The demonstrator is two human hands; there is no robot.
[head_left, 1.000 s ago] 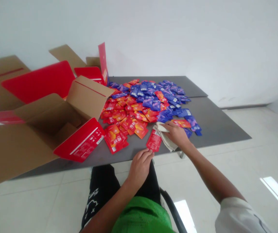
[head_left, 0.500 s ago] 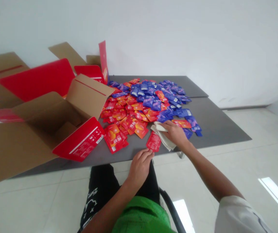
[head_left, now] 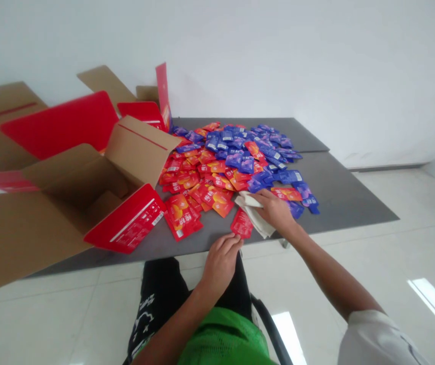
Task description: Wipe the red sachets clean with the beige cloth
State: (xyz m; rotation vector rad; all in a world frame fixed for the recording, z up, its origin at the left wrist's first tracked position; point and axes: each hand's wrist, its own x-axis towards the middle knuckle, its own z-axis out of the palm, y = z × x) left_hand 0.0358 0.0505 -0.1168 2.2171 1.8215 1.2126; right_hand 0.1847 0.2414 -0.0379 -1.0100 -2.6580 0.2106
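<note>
A red sachet [head_left: 242, 224] lies at the table's near edge with its printed back up. The fingertips of my left hand [head_left: 220, 259] are closed on its near edge; the thumb is hidden. My right hand [head_left: 276, 209] grips a folded off-white cloth [head_left: 258, 222], which covers the sachet's upper right part. Beyond my hands spreads a heap of sachets, orange-red ones [head_left: 208, 195] to the left and blue-purple ones [head_left: 234, 157] at the back and right. A small stack of red sachets [head_left: 181, 218] sits left of the wiped-over one.
An open cardboard box [head_left: 126, 223] with red outer flaps stands at the left of the grey table [head_left: 354, 203]. Another open box [head_left: 141, 111] is behind it. A white wall [head_left: 240, 61] rises at the back. Black chair tubing [head_left: 268, 324] shows beside my legs.
The cloth in my right hand has shifted slightly left over the sachet. My left hand stays at the sachet's near edge. The whole view has drifted a little.
</note>
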